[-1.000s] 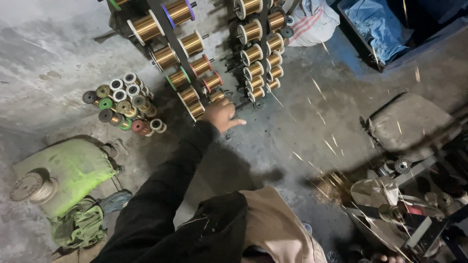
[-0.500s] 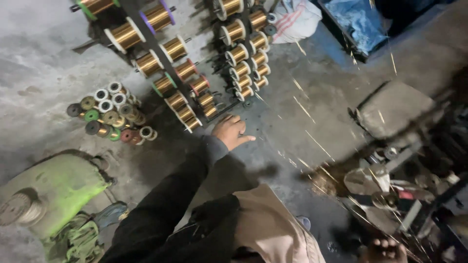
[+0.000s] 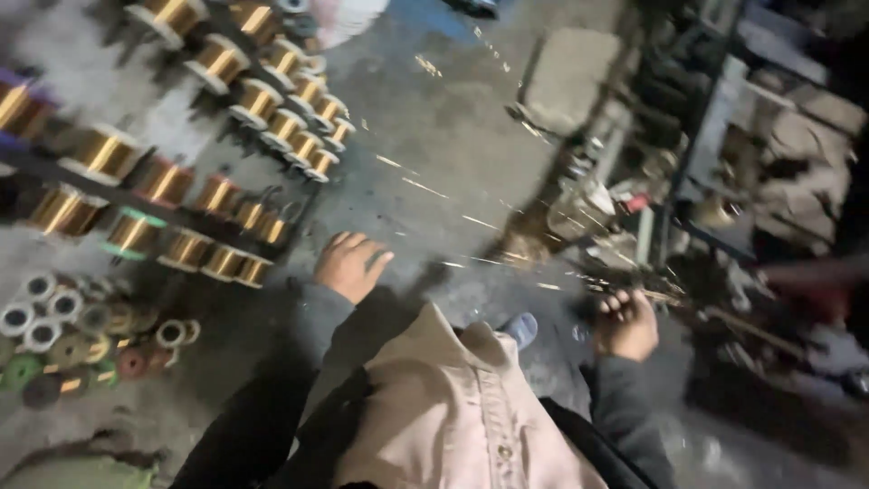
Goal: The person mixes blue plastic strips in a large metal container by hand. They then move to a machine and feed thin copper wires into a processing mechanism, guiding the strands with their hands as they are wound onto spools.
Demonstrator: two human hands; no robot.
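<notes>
The left hand (image 3: pixel 348 265) hovers open near copper wire spools (image 3: pixel 237 266), likely heavy, best gripped by the flanges; the right hand (image 3: pixel 626 324) curls around thin wire strands (image 3: pixel 634 292).

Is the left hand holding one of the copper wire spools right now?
No: the left hand hangs open and empty above the concrete floor, just clear of the nearest copper wire spools.

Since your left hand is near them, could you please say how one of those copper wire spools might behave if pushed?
The round copper wire spool nearest the left hand would probably roll, being cylindrical. Tightly wound metal suggests it is heavy for its size. Its smooth winding may feel slippery.
</notes>
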